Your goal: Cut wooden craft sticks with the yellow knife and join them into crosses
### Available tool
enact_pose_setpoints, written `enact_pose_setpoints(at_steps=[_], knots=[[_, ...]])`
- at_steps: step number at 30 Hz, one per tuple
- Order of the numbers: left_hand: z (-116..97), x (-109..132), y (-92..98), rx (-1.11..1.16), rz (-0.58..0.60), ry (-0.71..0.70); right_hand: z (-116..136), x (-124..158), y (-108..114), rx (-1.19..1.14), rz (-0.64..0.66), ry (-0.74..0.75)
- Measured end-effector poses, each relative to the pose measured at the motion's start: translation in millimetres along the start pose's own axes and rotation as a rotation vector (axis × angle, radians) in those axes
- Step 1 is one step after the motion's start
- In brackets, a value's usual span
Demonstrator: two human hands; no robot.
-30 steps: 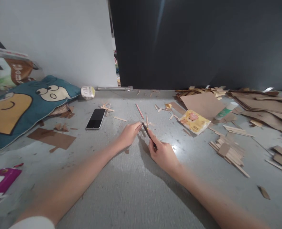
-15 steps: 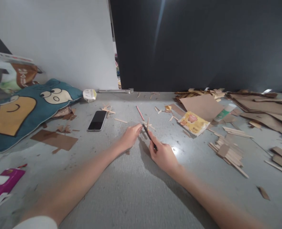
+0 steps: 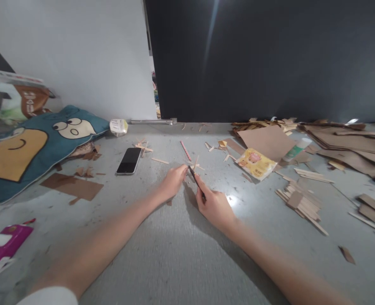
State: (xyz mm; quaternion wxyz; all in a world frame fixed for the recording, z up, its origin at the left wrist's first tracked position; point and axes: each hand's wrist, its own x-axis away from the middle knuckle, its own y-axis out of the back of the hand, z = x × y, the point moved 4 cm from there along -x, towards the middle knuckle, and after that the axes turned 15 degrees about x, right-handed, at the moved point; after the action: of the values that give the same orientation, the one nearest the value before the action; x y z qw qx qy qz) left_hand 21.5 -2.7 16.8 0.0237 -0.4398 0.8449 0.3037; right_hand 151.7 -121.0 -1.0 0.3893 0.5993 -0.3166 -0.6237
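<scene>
My left hand (image 3: 176,180) is closed in a pinch, its fingertips meeting the front end of a slim black tool. Whatever it pinches is too small to make out. My right hand (image 3: 216,206) is wrapped round that black tool (image 3: 193,174), which looks like a knife or cutter and points forward and left. Just beyond the fingertips lie thin crossed wooden sticks (image 3: 196,163). A pink-and-white striped stick (image 3: 185,151) rests a little farther off. Left of my hands are a flat wooden stick (image 3: 160,161) and a black-screened phone (image 3: 129,161).
On the right lie a yellow packet (image 3: 256,164), a glue stick (image 3: 298,149), a bundle of wooden sticks (image 3: 303,205) and brown cardboard sheets (image 3: 349,146). A teal cushion (image 3: 48,148), cardboard scrap (image 3: 73,186) and magenta object (image 3: 11,243) are at left. Panels stand behind.
My right hand and the black tool have shifted slightly left, toward my left fingertips. My left hand stays nearly where it was.
</scene>
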Motion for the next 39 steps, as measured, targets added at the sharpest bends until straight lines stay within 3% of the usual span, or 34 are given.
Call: enact_pose_setpoints(at_steps=[9, 14, 20, 26, 39], knots=[[-0.1, 1.7, -1.7, 0.015, 0.022, -0.028, -2.1, -3.6, -4.3, 0.017, -0.023, 0.011], [6.8, -1.2, 2.2, 0.021, -0.074, 0.024, 3.9, 1.2, 0.3, 0.036, -0.053, 0.055], [21.1, -8.6, 8.7, 0.144, -0.241, 0.131, 2.3, 3.4, 11.4, -0.015, -0.12, 0.006], [17.6, -9.3, 7.2, 0.386, -0.158, 0.097, -1.7, 1.4, 14.6, -0.096, -0.156, 0.005], [10.5, -4.6, 6.5, 0.268, -0.129, 0.06, -2.4, 1.6, 15.7, -0.109, -0.138, -0.034]])
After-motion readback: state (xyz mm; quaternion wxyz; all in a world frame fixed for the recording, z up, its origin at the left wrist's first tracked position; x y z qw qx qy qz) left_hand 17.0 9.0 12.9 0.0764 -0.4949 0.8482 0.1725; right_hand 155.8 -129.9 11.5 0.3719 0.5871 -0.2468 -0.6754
